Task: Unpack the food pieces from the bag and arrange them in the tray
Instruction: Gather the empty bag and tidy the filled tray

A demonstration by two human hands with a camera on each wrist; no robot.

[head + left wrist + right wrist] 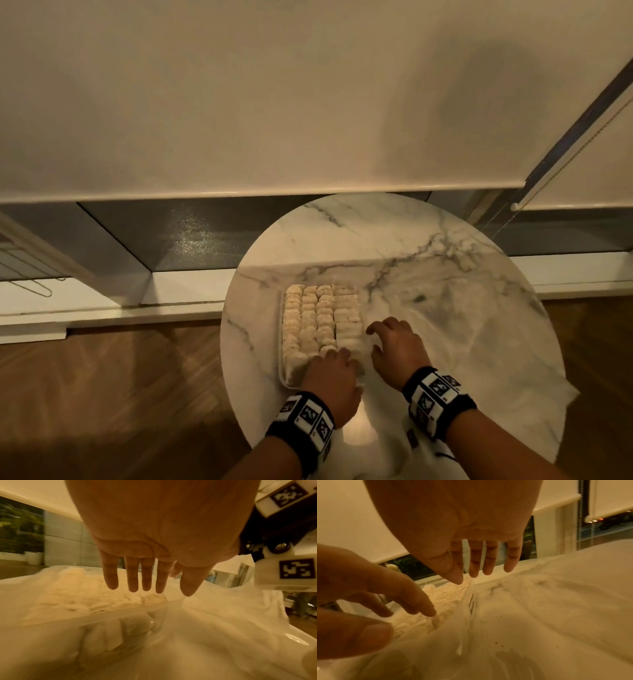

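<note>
Food pieces [320,317], pale and lumpy, packed in four tight rows along the tray [287,377], a shallow translucent one lying left of the bench's [394,236] middle, its near end toward the near edge. Clear plastic bag [455,329] spread flat and crumpled over the right half of the round marble bench, touching the tray's right side and reaching the near right edge.

Left hand [330,375] over the tray's near end, palm down, fingers straight and slightly spread, fingertips [132,586] just above the nearest pieces; whether touching them, cannot tell. Gripping nothing.

Right hand [397,349] just beside the tray's right rim, over the bag, fingers extended and loosely parted, thumb and forefinger close to a raised fold of clear film [471,599]; whether pinching that fold, cannot tell.

Black bands with white marker blocks on both wrists. Beyond the bench's far edge, a cream roller blind [274,102] drawn low over a window; wooden floor [113,387] below.
</note>
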